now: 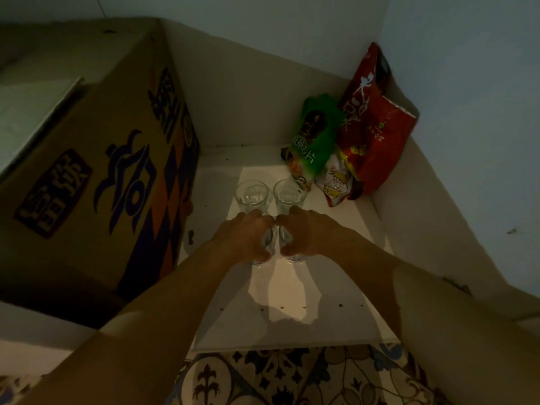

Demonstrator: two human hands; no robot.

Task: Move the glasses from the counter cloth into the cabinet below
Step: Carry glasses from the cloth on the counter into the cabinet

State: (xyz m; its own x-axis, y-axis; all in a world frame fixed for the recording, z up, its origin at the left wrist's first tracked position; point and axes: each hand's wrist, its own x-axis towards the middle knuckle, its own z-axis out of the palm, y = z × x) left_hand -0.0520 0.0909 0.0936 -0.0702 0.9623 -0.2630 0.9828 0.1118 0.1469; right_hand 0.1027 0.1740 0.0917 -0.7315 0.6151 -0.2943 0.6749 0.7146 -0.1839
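Two clear glasses stand side by side on the white cabinet floor (327,247), the left glass (251,194) and the right glass (290,194). In front of them, my left hand (245,233) is wrapped around another glass (264,252), whose base rests on or just above the floor. My right hand (304,232) holds a second glass (289,252) the same way. The two held glasses sit close together, mostly hidden by my fingers. The counter cloth is out of view.
A large cardboard box (96,176) fills the cabinet's left side, close to my left arm. A green snack bag (317,138), a red bag (374,121) and a small white packet (336,185) lean in the back right corner. Patterned floor tiles (292,378) lie below the cabinet edge.
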